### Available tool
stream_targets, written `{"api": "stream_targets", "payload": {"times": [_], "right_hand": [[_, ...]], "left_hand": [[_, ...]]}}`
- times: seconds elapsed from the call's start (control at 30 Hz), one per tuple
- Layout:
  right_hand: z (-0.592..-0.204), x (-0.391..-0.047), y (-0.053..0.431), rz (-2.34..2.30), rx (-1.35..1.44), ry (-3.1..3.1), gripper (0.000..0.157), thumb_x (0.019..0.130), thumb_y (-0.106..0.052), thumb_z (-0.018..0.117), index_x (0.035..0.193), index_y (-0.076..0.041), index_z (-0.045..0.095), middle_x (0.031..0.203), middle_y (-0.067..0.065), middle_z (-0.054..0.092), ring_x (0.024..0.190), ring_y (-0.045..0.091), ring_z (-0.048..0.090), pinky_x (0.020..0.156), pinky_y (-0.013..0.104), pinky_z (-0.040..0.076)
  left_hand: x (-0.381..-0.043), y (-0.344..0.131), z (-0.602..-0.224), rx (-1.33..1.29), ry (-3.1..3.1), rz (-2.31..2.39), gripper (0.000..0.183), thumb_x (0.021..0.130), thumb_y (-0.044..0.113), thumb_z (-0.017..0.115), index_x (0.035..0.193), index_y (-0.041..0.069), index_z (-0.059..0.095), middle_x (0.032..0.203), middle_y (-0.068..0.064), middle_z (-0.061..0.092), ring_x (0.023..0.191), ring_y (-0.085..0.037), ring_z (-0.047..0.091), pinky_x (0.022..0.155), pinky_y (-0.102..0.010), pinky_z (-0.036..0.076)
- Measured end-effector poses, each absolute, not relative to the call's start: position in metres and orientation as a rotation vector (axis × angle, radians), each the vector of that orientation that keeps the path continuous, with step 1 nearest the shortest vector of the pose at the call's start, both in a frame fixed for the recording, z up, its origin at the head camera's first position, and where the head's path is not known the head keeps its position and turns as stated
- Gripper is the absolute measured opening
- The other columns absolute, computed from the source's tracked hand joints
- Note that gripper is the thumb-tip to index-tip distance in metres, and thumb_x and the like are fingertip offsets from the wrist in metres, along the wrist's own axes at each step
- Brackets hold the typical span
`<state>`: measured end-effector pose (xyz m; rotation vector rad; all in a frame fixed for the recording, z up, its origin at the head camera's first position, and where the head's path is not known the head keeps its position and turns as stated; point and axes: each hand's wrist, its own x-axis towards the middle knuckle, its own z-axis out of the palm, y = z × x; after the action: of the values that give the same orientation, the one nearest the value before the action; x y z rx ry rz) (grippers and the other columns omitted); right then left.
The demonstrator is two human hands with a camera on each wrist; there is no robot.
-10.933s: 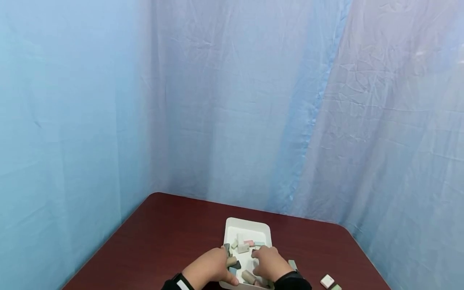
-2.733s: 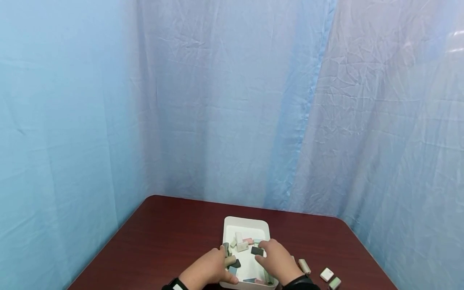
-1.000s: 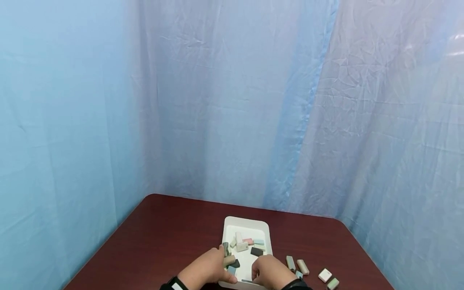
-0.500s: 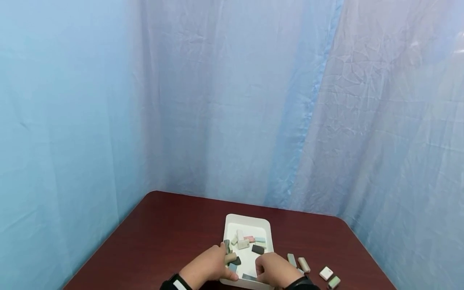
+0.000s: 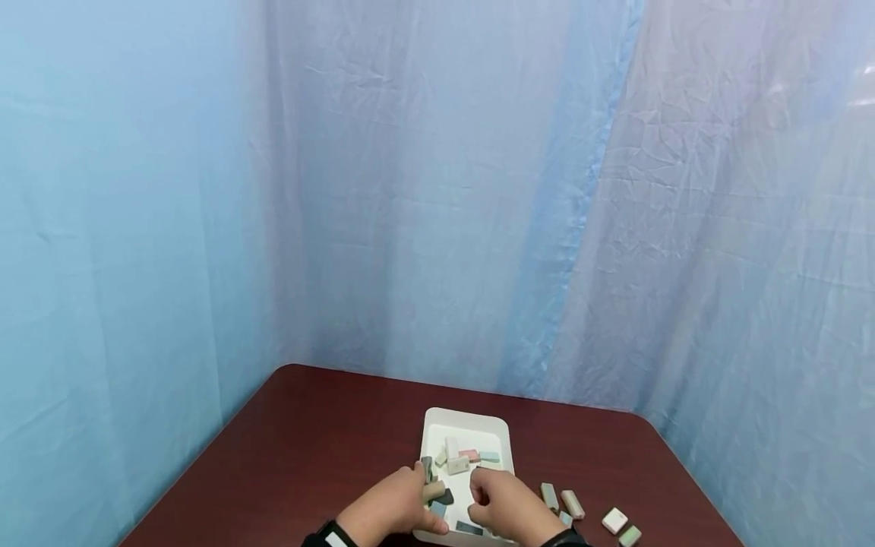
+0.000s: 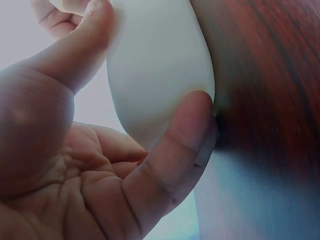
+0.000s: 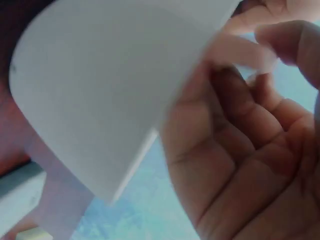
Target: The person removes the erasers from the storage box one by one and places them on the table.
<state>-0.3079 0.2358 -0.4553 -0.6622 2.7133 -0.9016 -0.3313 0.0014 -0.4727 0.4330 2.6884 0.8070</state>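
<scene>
A white tray (image 5: 472, 417) holds several small, pale-coloured blocks. My left hand (image 5: 396, 503) grips its near left side, thumb over the rim; the left wrist view shows fingers round the outer wall. By those fingers lie a tan block (image 5: 433, 491) and a dark grey one (image 5: 446, 497). Over the tray's near right part, my right hand (image 5: 511, 504) is curled. The right wrist view shows a blurred pinkish block (image 7: 239, 53) pinched between its thumb and fingers. A slate-blue block (image 5: 469, 528) lies at the near end. White (image 5: 458, 465), pink (image 5: 470, 455) and pale blue (image 5: 489, 456) blocks sit farther in.
On the dark red table (image 5: 342, 425), right of the tray, lie a grey-green block (image 5: 549, 496), a beige block (image 5: 573, 504), a white block (image 5: 614, 520) and a green-and-white block (image 5: 630, 536). Pale blue curtains (image 5: 437, 228) stand round the table.
The right hand has shifted slightly left and farther over the tray, covering the dark block there. Since the oldest frame, a beige block has appeared on the table. The left hand keeps its grip.
</scene>
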Motion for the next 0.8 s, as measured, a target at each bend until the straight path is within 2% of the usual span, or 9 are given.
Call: {"api": "stream_targets", "payload": {"times": [0.17,0.3,0.4,0.6,0.8], "right_hand": [[-0.457,-0.310,0.240,-0.966,-0.694,2.730,0.017,0.096,-0.021,0.079,0.094,-0.016,0.063,0.078,-0.009,0.060,0.063,0.006,0.050,0.059,0.028,0.041],[-0.450,-0.313,0.253,-0.961,-0.689,2.813,0.011,0.096,-0.015,0.078,0.105,-0.015,0.071,0.092,-0.007,0.070,0.077,0.006,0.063,0.065,0.030,0.050],[-0.443,-0.316,0.271,-0.929,-0.585,2.906,0.009,0.098,-0.012,0.076,0.106,-0.015,0.073,0.095,-0.003,0.072,0.082,0.009,0.064,0.067,0.034,0.052],[-0.433,-0.321,0.324,-0.800,-0.135,3.108,0.007,0.102,-0.010,0.070,0.105,-0.014,0.073,0.089,0.001,0.069,0.074,0.016,0.062,0.066,0.038,0.051],[-0.434,-0.324,0.389,-0.575,0.128,3.208,0.007,0.102,-0.005,0.066,0.097,-0.008,0.069,0.090,0.005,0.069,0.077,0.020,0.062,0.068,0.041,0.050]], "left_hand": [[-0.331,0.002,-0.471,0.460,2.718,0.789,0.109,0.079,0.053,0.092,0.154,-0.010,0.045,0.145,-0.031,0.059,0.126,-0.039,0.066,0.101,-0.055,0.056],[-0.331,0.004,-0.471,0.463,2.752,0.774,0.110,0.078,0.053,0.093,0.154,-0.011,0.045,0.144,-0.031,0.060,0.128,-0.040,0.065,0.103,-0.055,0.055],[-0.331,0.007,-0.472,0.467,2.774,0.761,0.111,0.077,0.053,0.094,0.154,-0.011,0.045,0.145,-0.031,0.059,0.131,-0.041,0.063,0.105,-0.055,0.054],[-0.332,0.011,-0.469,0.466,2.784,0.743,0.112,0.077,0.053,0.094,0.155,-0.010,0.044,0.146,-0.031,0.059,0.132,-0.041,0.063,0.107,-0.055,0.053],[-0.332,0.010,-0.464,0.420,2.764,0.769,0.112,0.077,0.051,0.094,0.155,-0.011,0.043,0.150,-0.032,0.056,0.138,-0.042,0.059,0.111,-0.057,0.050]]}}
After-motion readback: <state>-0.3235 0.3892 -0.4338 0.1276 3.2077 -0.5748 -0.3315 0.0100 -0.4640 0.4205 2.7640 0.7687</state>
